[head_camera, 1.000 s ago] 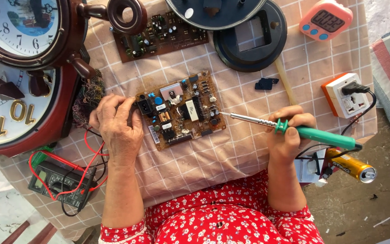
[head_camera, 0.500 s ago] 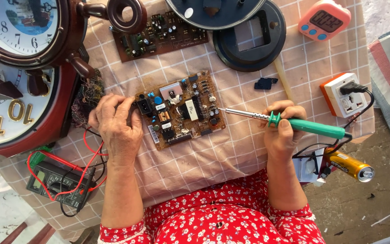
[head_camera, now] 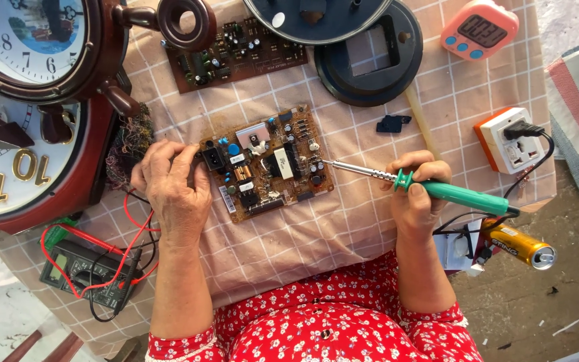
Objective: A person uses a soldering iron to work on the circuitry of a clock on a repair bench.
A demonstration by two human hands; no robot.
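A brown circuit board lies tilted on a checked cloth in the middle of the table. The left hand rests at the board's left edge, fingers curled against it. The right hand is closed around a green-handled soldering iron, whose metal tip meets the board's right edge. A second board lies farther up, beside a dark round housing. Brown wall clocks fill the left side. A multimeter with red and black leads sits below the left hand. On the right are a pink timer, an orange-edged socket with a plug in it, and a yellow can.
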